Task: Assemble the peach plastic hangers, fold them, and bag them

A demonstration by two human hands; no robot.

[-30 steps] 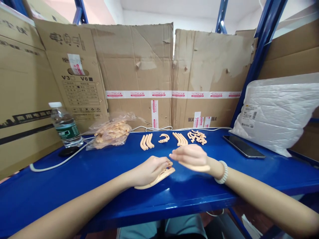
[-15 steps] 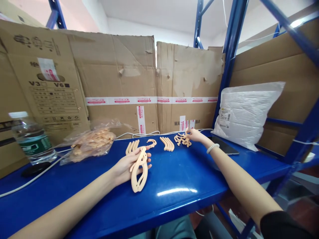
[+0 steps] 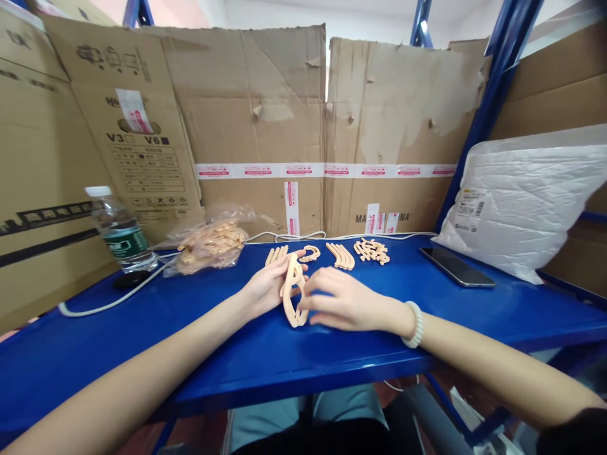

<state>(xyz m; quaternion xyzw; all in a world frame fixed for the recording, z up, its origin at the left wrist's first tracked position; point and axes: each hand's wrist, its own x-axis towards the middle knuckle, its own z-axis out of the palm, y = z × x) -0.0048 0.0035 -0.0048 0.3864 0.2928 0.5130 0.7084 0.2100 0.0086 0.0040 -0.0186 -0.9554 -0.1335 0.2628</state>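
Beige plastic clothes-hanger parts are at hand, with a folding hanger [image 3: 288,303] held in my left hand [image 3: 270,284], its curved arms pointing down. The fingers of my right hand [image 3: 346,300] are curled against the hanger's right arm, near its lower end. Anything small between those fingertips is hidden. Behind my hands lie several straight-ended arms [image 3: 276,254], hook pieces [image 3: 310,253], a row of curved arms [image 3: 340,256] and a pile of small connector pieces [image 3: 371,251].
A clear bag of beige parts [image 3: 213,243] lies left, beside a water bottle [image 3: 121,234] and a black round object [image 3: 131,280]. At right are a phone [image 3: 458,266] and a white plastic package [image 3: 516,202]. Cardboard [image 3: 256,139] stands behind the blue table [image 3: 213,354].
My right hand has come from the pile of small connector pieces to the hanger in my left hand. The view has shifted, so the things on the table appear higher.
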